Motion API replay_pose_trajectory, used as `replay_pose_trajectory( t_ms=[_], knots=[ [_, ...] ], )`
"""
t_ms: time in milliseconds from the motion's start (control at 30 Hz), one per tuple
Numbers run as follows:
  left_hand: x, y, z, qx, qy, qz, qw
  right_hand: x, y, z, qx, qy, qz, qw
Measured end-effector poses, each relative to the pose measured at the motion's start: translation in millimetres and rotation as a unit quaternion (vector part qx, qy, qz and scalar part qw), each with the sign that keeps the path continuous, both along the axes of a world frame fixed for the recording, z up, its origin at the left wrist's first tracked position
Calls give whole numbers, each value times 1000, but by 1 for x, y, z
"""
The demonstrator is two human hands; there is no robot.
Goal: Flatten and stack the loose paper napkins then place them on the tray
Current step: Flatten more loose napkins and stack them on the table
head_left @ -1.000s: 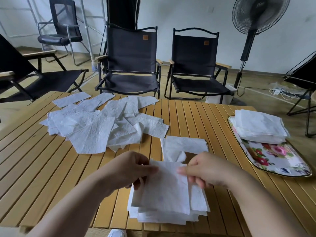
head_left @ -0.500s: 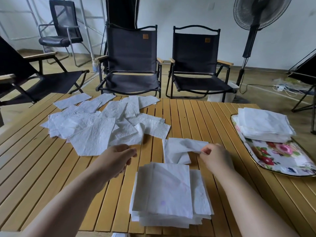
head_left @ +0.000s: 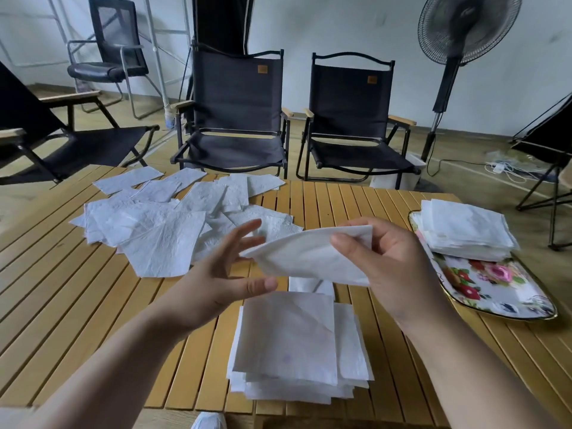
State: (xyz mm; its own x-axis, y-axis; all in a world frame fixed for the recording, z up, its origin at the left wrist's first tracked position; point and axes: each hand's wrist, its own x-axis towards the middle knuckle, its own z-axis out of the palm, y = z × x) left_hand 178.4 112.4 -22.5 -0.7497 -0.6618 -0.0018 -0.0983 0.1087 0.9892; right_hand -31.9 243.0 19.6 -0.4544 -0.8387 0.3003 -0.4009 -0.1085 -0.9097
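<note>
My right hand (head_left: pixel 393 267) pinches one white napkin (head_left: pixel 309 258) by its right edge and holds it in the air over the table. My left hand (head_left: pixel 223 274) is beside the napkin's left corner with fingers spread, touching or nearly touching it. Below them a flattened stack of napkins (head_left: pixel 294 345) lies near the table's front edge. A spread of loose napkins (head_left: pixel 161 224) covers the far left of the table. At the right, a floral tray (head_left: pixel 483 286) carries another napkin stack (head_left: pixel 464 233).
The table is a slatted wooden top (head_left: pixel 77 305). Two black folding chairs (head_left: pixel 238 119) stand behind it, another chair at the left, and a standing fan (head_left: pixel 448 72) at the back right. Cables lie on the floor at the far right.
My right hand took a napkin from just behind the stack and lifted it into the air. My left hand rose from the table towards the napkin's left corner.
</note>
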Motion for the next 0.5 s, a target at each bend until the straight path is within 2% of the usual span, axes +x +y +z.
replay_pose_trajectory(
  t_ms=[100,167,267,367,433,500],
  knots=[
    [-2,9,5,40,33,-58,997,13,11,14,-20,-78,46,996],
    [-3,13,10,29,43,-51,997,12,14,16,-3,-72,40,997],
    [-4,15,14,88,52,-27,994,-1,14,9,90,-50,42,994],
    [2,11,12,63,-29,-47,996,-14,11,0,218,-33,54,974],
    [4,8,9,40,-106,-61,992,-20,10,-6,299,-23,73,951],
    [5,6,5,28,-137,-57,988,-22,10,-8,368,1,105,924]
  ],
)
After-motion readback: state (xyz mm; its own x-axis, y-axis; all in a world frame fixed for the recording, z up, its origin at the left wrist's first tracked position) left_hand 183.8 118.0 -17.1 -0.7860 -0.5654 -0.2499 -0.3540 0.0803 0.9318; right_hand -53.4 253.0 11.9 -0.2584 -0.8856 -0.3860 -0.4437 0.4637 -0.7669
